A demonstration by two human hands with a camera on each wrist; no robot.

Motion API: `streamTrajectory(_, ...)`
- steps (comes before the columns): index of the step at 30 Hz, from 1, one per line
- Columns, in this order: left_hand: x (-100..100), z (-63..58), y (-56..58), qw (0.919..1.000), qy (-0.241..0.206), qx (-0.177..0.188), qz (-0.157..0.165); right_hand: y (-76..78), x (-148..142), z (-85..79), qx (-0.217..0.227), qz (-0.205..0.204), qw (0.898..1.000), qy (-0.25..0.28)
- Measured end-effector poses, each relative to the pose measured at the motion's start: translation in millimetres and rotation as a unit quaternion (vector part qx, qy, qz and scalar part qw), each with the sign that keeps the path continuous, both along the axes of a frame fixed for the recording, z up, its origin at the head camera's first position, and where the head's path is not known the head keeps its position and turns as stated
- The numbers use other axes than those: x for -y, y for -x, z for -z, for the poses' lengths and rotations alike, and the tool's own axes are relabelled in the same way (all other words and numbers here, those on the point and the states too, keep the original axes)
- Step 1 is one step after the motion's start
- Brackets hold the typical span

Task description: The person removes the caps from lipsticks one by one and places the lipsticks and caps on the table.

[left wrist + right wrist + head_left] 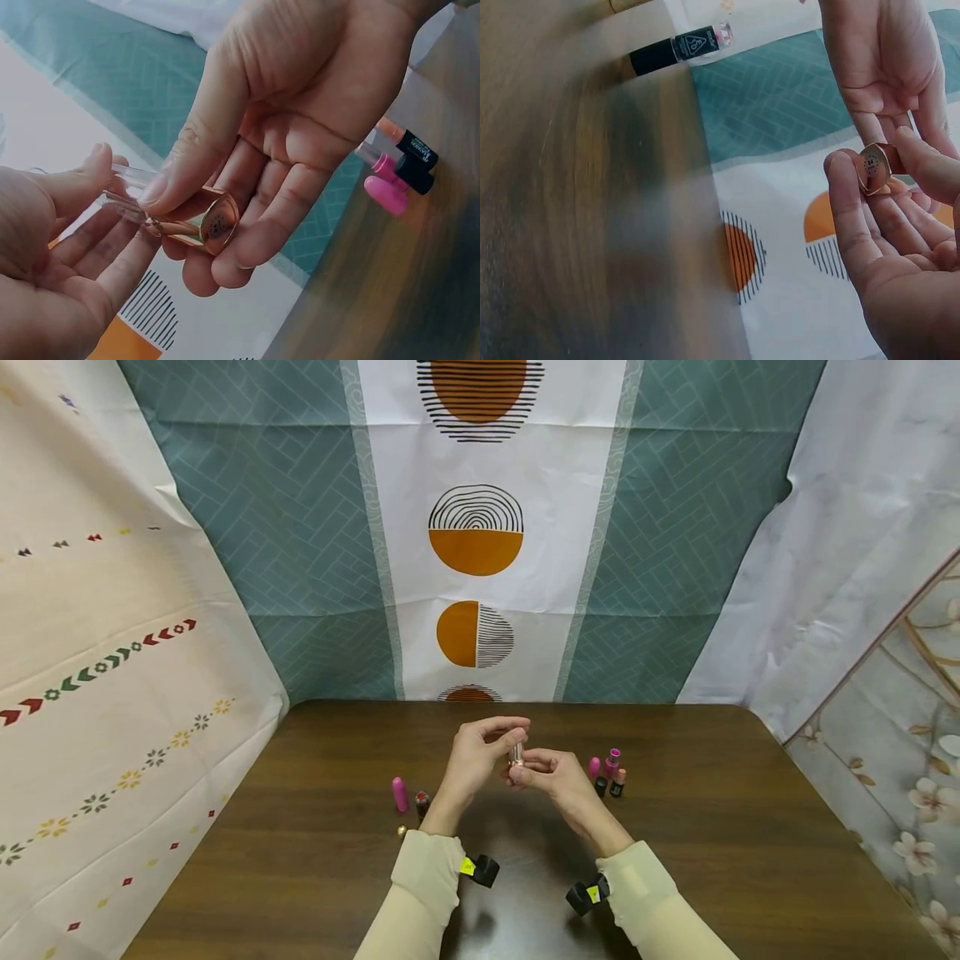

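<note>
Both hands meet above the middle of the table around a lipstick tube [516, 755] with a clear top and a rose-gold base. The left hand [472, 758] grips the clear upper part from above between thumb and fingers. At the lower end, the right hand [558, 783] pinches the base. Its round underside, carrying a small label [871, 166], faces the right wrist camera. From the left wrist, the right thumb [199, 142] lies along the tube, and fingers cover part of it. Beside the left forearm stands a dark lipstick [422, 804] with a red tip, partly hidden by that arm.
A pink cap [401, 794] and a small gold piece [402, 831] are on the left of the brown table [337, 893]. Clustered at right are a pink lipstick [612, 764], another pink cap [594, 768], a black cap [601, 787] and a peach lipstick [618, 782]. Patterned cloth hangs behind.
</note>
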State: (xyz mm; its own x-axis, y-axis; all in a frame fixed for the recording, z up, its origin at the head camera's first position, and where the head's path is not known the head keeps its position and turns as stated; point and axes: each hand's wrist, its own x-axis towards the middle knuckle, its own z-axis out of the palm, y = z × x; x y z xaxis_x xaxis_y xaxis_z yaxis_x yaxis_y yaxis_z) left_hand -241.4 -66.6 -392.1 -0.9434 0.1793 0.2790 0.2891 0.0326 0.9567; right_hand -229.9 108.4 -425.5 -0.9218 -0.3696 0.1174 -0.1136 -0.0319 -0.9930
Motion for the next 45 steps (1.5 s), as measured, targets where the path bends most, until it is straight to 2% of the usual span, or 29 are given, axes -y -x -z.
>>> streamTrajectory(7, 3, -6.3, 3.8, 0.9984, -0.045, -0.007, -0.034, -3.1, -5, 7.1, -0.031, 0.0, 0.996, -0.084)
streamTrajectory(10, 4, -10.7, 5.5, 0.9981, -0.048, -0.01, -0.038, -3.4, -8, 9.5, -0.033, -0.006, 0.996, -0.086)
streamTrajectory(15, 4, -11.5, 7.8, 0.9977, -0.041, -0.016, -0.05, -2.7, -12, 9.1, -0.037, -0.008, 0.996, -0.084)
streamTrajectory(24, 0, -1.1, 12.9, 0.9954, -0.039, -0.034, -0.081, 3.5, -27, 7.0, -0.022, 0.013, 0.995, -0.098)
streamTrajectory(26, -2, 3.9, 15.3, 0.9946, -0.025, -0.035, -0.094, 5.9, -33, 5.5, -0.021, 0.02, 0.995, -0.099)
streamTrajectory(31, -7, 17.1, 18.3, 0.9906, 0.041, -0.036, -0.125, 11.3, -46, 0.9, -0.019, 0.036, 0.994, -0.102)
streamTrajectory(40, -22, 32.2, 25.9, 0.9885, 0.107, -0.025, -0.103, 19.8, -62, 0.0, -0.03, 0.061, 0.989, -0.129)
streamTrajectory(45, -30, 35.0, 28.7, 0.9881, 0.117, -0.027, -0.096, 24.5, -67, 1.1, -0.035, 0.066, 0.987, -0.139)
